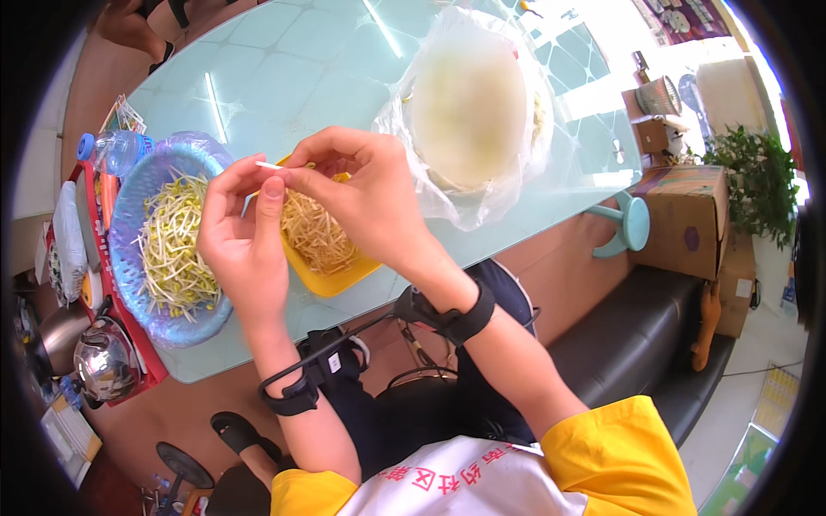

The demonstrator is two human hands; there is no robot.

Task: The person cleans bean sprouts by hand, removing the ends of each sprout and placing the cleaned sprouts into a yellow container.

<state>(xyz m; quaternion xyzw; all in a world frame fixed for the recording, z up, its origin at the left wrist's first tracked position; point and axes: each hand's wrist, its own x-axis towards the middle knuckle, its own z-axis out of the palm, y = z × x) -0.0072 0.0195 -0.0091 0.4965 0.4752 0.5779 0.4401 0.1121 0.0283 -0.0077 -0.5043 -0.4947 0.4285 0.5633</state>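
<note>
Both hands are raised over a yellow plastic tray (335, 282) of thin, pale-brown root ends or trimmings (316, 235). Between the fingertips of my left hand (248, 226) and my right hand (368, 187) is a bean sprout (268, 165), its white stem showing. Left of the hands, a blue plastic basket (129, 258) lined with clear plastic holds a heap of bean sprouts with yellow heads (177, 251). Beyond my right hand lies an open clear plastic bag (452, 206); its middle is blurred, with some sprouts visible at the edge.
A glass-topped table (277, 77) carries these things. A water bottle (119, 151) lies behind the basket. At the left stands a metal kettle (106, 361) on a red surface. A black bench (613, 329), a cardboard box (684, 213) and a turquoise stool (629, 222) are at the right.
</note>
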